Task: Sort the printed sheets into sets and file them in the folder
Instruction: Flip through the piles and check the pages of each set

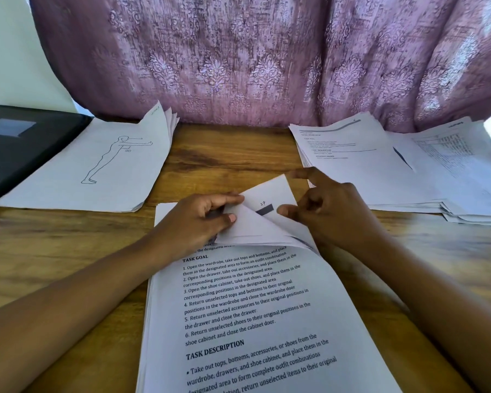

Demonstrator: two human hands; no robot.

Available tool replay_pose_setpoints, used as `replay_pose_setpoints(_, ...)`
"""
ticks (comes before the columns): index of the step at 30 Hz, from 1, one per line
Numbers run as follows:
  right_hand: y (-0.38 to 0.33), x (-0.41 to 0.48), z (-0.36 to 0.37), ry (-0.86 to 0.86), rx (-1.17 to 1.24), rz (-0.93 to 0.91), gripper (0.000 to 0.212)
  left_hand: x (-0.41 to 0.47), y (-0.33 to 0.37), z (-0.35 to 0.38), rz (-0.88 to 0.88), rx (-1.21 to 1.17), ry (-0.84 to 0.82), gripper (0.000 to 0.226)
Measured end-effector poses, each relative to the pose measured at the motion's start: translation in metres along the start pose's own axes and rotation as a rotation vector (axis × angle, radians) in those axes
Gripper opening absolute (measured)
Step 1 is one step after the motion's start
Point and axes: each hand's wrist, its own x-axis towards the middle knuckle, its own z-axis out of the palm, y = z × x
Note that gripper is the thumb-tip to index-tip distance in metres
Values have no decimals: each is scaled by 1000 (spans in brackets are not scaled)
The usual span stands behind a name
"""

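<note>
At centre of tabletop (233,154), on near stack of printed sheets (253,321): top corner is peeled back and pinched by left hand (199,219). Right hand (332,214) is held beside the corner, fingers half curled, thumb on page below; grip cannot be told. Handwritten number should be checked and a single sheet separated, with stack kept squared. Black folder (17,148) is seen far left, closed.

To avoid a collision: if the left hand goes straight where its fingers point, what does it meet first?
Probably the right hand, across the lifted sheet corner that the left hand pinches; their depth is hard to judge.
</note>
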Motion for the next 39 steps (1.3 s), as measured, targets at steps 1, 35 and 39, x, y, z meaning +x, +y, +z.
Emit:
replay_pose_setpoints(1, -3, -2, -1, 5, 39, -27, 62, -1, 2, 0, -2, -10, 8, 35)
replay_pose_setpoints(35, 11, 2, 4, -397, -211, -68, 85, -2, 2, -1, 13, -35, -44, 27)
replay_pose_setpoints(39, 5, 4, 2, -255, -226, -109, 78, -2, 2, 1, 5, -44, -19, 38)
